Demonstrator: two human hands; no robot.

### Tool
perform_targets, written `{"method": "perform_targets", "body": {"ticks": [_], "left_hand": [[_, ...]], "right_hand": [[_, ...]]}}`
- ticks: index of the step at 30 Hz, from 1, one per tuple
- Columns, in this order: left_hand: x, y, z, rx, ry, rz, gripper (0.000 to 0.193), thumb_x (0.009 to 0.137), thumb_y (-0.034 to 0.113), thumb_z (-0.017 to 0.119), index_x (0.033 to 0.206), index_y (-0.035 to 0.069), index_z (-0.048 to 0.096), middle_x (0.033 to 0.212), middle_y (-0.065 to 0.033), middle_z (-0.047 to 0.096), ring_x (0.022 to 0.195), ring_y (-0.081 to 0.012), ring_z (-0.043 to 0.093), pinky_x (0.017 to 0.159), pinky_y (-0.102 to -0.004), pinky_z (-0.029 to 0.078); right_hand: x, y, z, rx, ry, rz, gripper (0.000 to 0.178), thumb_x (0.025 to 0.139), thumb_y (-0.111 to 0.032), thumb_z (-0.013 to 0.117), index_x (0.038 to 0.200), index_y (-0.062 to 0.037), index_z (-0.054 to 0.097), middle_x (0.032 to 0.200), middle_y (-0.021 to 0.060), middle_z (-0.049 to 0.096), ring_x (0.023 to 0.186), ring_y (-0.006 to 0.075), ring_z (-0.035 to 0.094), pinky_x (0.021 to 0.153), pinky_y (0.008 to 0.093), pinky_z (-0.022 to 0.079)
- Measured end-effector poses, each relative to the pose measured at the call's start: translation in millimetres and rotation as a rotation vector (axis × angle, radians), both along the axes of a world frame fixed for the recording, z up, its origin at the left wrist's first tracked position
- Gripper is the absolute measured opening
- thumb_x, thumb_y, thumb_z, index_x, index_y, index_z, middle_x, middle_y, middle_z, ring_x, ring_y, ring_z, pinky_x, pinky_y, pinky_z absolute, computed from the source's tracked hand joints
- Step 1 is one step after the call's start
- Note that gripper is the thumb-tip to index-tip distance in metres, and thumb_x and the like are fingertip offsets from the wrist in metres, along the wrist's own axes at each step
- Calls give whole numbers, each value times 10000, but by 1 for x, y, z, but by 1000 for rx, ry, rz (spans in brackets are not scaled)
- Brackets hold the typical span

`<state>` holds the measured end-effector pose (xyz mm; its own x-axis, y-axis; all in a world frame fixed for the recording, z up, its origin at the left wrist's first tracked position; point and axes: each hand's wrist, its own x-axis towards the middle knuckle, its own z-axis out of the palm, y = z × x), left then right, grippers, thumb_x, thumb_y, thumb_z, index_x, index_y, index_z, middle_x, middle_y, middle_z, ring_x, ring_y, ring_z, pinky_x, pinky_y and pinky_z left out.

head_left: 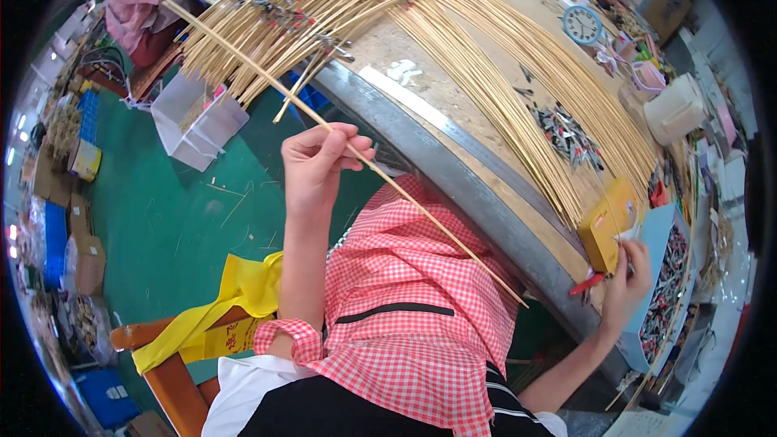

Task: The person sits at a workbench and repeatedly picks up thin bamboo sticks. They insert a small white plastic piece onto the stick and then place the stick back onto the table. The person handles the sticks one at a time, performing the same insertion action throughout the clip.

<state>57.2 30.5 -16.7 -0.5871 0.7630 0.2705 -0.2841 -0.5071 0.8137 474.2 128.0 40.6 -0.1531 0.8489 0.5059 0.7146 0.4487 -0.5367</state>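
My left hand (328,154) pinches a long thin bamboo rod (259,73) between thumb and fingers. The rod slants across my front, its upper end toward the far left and its lower end by the table edge. On the right, my right hand (630,275) has its fingers drawn together beside a yellow box (609,225). A small pale thing shows at its fingertips; its kind is too small to make out. A red-handled tool (587,283) lies just left of that hand. Beyond it stands a light blue bin (647,255) full of small red and black clips.
Bundled bamboo rods (518,89) cover much of the table, with a pile of clips (566,136) on them. A metal ruler (461,125) lies along the table's near edge. A blue clock (582,25) and a white jug (676,109) stand right. A co-worker (137,8) sits far left.
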Motion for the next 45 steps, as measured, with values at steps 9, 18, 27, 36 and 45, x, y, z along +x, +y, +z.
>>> {"method": "perform_targets", "body": {"ticks": [9,18,27,36,45], "left_hand": [[7,5,4,7,19,-37,198,926,127,580,976,-48,655,837,-174,698,709,-236,704,572,-282,584],[6,5,1,12,14,-40,207,929,126,573,995,-55,649,844,-180,698,722,-245,706,562,-280,580],[6,3,3,24,19,-37,238,922,154,590,1022,-56,642,860,-180,699,728,-247,706,558,-271,576],[4,5,-1,39,-5,-68,277,906,180,612,1041,-61,637,876,-194,696,730,-252,706,546,-264,574],[7,7,-3,-7,14,-49,274,910,172,607,1041,-67,633,873,-201,694,735,-254,706,555,-271,582]], "right_hand": [[-22,-33,-14,67,190,19,119,879,49,541,975,53,612,958,100,588,868,176,554,781,265,432],[-28,-43,-8,95,393,-127,171,876,39,560,1024,54,646,1002,62,618,775,121,549,664,224,429],[-112,-60,-30,-161,245,477,182,765,110,607,922,36,659,835,114,596,715,183,583,629,253,449],[-113,-55,-37,-222,184,563,196,761,109,602,935,36,655,838,134,598,724,210,604,633,272,468],[-108,-51,-35,-250,87,592,205,754,97,598,940,36,656,852,149,602,738,251,618,651,293,478]]}}
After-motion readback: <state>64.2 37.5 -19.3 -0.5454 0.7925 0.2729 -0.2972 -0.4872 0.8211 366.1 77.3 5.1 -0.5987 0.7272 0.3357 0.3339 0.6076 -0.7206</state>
